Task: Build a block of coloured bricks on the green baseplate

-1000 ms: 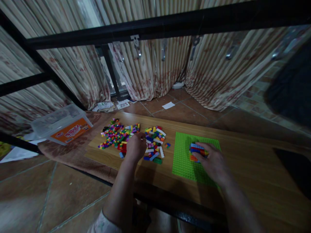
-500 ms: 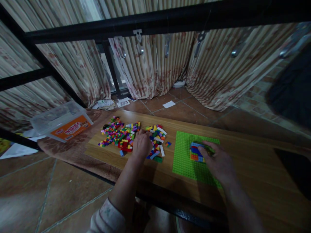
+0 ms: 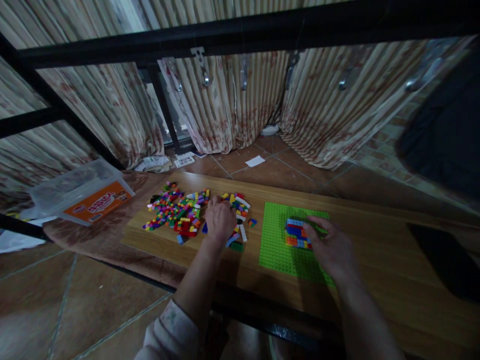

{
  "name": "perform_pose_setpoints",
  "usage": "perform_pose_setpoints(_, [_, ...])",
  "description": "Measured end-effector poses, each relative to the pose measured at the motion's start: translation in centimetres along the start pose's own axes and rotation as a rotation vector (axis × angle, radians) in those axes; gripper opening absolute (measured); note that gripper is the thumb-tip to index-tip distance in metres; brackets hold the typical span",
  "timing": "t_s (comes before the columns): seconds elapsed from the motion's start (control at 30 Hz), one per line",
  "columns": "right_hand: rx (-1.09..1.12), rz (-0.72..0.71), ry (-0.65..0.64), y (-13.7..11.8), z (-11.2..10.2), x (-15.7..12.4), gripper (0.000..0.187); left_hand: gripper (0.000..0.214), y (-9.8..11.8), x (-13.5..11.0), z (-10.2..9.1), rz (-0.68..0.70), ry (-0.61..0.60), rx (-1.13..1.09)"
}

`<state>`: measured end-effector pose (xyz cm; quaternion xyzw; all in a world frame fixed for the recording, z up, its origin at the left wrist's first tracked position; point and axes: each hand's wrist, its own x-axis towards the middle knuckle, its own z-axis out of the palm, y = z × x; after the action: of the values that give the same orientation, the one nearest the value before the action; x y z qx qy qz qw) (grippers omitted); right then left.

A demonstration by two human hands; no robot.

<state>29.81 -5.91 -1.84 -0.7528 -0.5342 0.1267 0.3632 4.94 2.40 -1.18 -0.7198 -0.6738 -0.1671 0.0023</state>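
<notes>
A bright green baseplate (image 3: 277,250) lies on the wooden board (image 3: 375,265). On it stands a small block of stacked bricks (image 3: 295,234) in blue, red, orange and white. My right hand (image 3: 332,247) rests at the block's right side, fingers curled against it. Left of the plate is a heap of loose coloured bricks (image 3: 174,212). My left hand (image 3: 220,220) lies palm down over the right part of that heap, fingers bent into the bricks; what the fingers hold is hidden.
A clear plastic box with an orange label (image 3: 84,192) sits at the far left on a brown cloth. A dark flat thing (image 3: 446,257) lies on the board's right end. Black metal bars (image 3: 240,37) cross overhead; striped curtains hang behind.
My left hand has moved right, from the heap's middle onto its right part. My right hand has slid off the top of the brick block to its right side.
</notes>
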Motion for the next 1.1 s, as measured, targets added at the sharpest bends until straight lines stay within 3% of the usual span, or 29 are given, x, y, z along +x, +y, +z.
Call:
perform_pose_setpoints(0.17, [0.027,0.036,0.059,0.1,-0.3,0.1,0.045,0.023,0.0,0.2,-0.2,-0.003,0.052,-0.017])
perform_pose_setpoints(0.3, [0.103,0.062,0.139,-0.2,-0.7,0.3,0.043,0.023,0.8,-0.2,-1.6,-0.093,0.067,-0.229])
perform_pose_setpoints(0.47, [0.229,0.110,0.226,-0.4,-1.0,0.3,0.037,0.021,3.9,-2.3,-1.5,-0.129,-0.180,-0.897])
perform_pose_setpoints(0.57, [0.276,0.105,0.237,-0.2,-1.0,0.3,0.034,0.017,6.1,-4.0,-0.8,-0.290,-0.338,-1.257])
perform_pose_setpoints(0.7, [0.322,0.103,0.225,0.1,-1.0,0.3,0.034,0.016,8.6,-5.7,-0.5,-0.520,-0.465,-1.538])
perform_pose_setpoints(0.9, [0.326,0.107,0.216,-0.3,-1.1,0.1,0.033,0.020,10.9,-7.0,-0.3,-0.512,-0.599,-1.544])
perform_pose_setpoints(1.1, [0.275,0.084,0.130,-0.6,-1.2,0.0,0.033,0.022,11.9,-7.2,0.4,-0.485,-0.558,-1.502])
